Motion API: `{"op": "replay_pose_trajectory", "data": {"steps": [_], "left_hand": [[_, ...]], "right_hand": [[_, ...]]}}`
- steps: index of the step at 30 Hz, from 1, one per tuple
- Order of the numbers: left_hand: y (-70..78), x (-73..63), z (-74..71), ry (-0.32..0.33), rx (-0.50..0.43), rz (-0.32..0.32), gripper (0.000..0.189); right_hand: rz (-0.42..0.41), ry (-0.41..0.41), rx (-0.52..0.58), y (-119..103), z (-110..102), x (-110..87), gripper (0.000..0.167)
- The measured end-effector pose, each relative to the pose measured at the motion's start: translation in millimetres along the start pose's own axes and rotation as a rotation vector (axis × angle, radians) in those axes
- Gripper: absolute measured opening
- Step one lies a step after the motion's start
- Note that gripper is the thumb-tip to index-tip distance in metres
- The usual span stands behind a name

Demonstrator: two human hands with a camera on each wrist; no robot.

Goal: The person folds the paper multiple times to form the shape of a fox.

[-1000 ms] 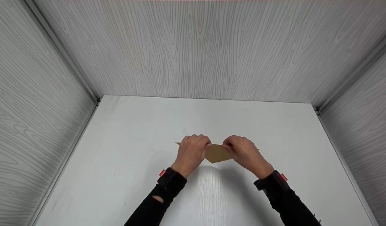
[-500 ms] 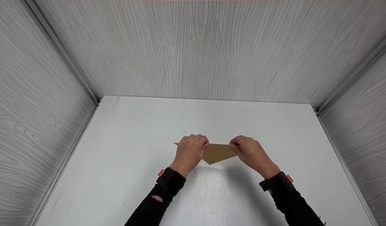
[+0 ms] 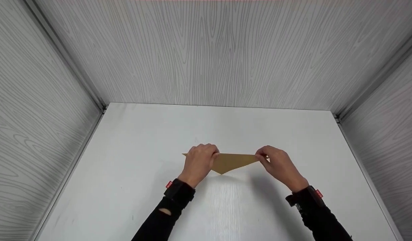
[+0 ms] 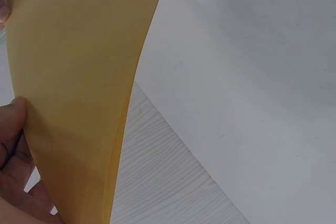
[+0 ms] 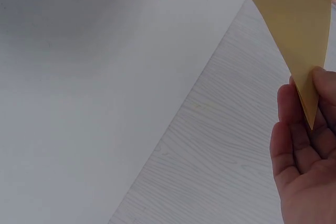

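Observation:
A folded sheet of tan paper, triangular with one point hanging down, is held up above the white table by both hands. My left hand grips its top edge on the left, and a thin tip sticks out past the knuckles. Near the right corner, my right hand pinches the paper between thumb and fingers. Two layers show along the edge of the paper in the left wrist view. In the right wrist view, its narrow tip lies between the thumb and the fingers.
The white tabletop bears the shadows of both arms. A wood-grain back panel rises behind it, and similar side panels stand at the left and right. Black cuffs with red tags cover both wrists.
My right hand has slid rightward along the paper's top edge toward the corner, so more paper shows between the hands. The left hand has shifted slightly left, still gripping.

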State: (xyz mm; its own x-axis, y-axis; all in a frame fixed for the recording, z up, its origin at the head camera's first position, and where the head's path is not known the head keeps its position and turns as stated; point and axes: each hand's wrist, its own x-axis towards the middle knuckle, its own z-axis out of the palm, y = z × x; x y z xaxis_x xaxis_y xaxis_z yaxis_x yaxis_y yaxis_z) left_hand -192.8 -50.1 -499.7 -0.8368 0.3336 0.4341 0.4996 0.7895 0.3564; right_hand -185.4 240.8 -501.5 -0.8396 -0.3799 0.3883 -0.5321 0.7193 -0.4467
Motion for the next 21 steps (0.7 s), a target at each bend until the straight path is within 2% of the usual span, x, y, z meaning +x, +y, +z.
{"op": "replay_pose_trajectory", "data": {"steps": [8,15,19,21], "left_hand": [[-4.0,2.3,-3.1,0.008,0.016,-0.014,0.007],[-6.6,2.7,-3.1,-0.011,-0.014,-0.021,0.006],[-10.7,-1.9,-5.2,-0.02,-0.046,-0.055,0.007],[-10.0,-2.3,-6.3,-0.022,-0.049,-0.063,0.006]], "right_hand": [[-0.003,0.045,-0.026,15.3,-10.5,-7.2,0.01],[0.052,0.004,0.023,29.5,-22.5,-16.5,0.007],[0.072,0.099,-0.01,34.6,-29.0,-22.0,0.007],[0.031,0.168,-0.042,27.9,-28.9,-18.5,0.011]]}}
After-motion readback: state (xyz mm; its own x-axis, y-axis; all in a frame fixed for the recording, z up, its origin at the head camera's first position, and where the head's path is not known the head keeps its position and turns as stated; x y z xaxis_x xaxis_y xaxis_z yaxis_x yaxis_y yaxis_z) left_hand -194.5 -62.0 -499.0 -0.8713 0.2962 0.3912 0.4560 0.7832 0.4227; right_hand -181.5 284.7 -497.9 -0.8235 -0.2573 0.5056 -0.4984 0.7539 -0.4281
